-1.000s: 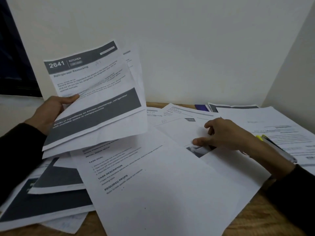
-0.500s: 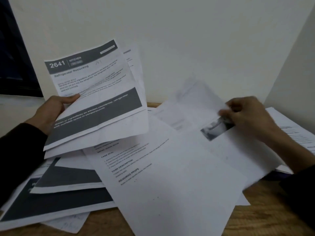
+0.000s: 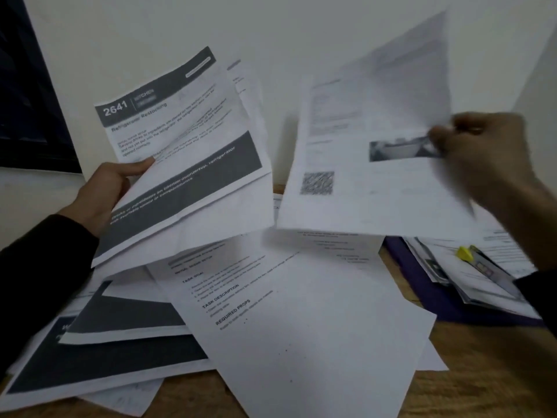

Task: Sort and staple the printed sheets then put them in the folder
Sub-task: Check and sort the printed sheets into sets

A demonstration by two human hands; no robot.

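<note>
Nearest you, on the counter: a wooden counter [image 3: 470, 372] shows at the lower right, and a large white sheet headed "TASK GOAL" [image 3: 301, 327] lies tilted across it, on top of the other loose pages.
Lower left pile: two pages with wide dark bands [image 3: 120, 351] lie overlapped under the left edge of that white sheet, partly hanging toward your left sleeve.
Right side of the counter: a purple folder [image 3: 428, 285] lies flat beside the white sheet, with more printed pages [image 3: 494, 267] resting on it; a yellow-tipped pen or marker [image 3: 465, 254] sits on those pages, just below your right wrist.
Left hand: your left hand [image 3: 104, 194] holds a fanned bundle of sheets [image 3: 187, 164] raised off the counter, thumb pressed across the front page, fingers hidden behind. The top page reads "2641" and "Refrigerator Restocking".
Right hand: your right hand [image 3: 485, 146] pinches a single printed sheet [image 3: 370, 152] at its right edge, over a small grey photo; the sheet is lifted clear of the pile and blurred, with a square code printed near its lower left.
Between the hands: the bundle and the single sheet stand side by side in the air, their near corners almost meeting above the pile.
Farthest: a pale wall [image 3: 301, 34] rises behind the sheets, with a dark window pane [image 3: 27, 110] at the far left.
</note>
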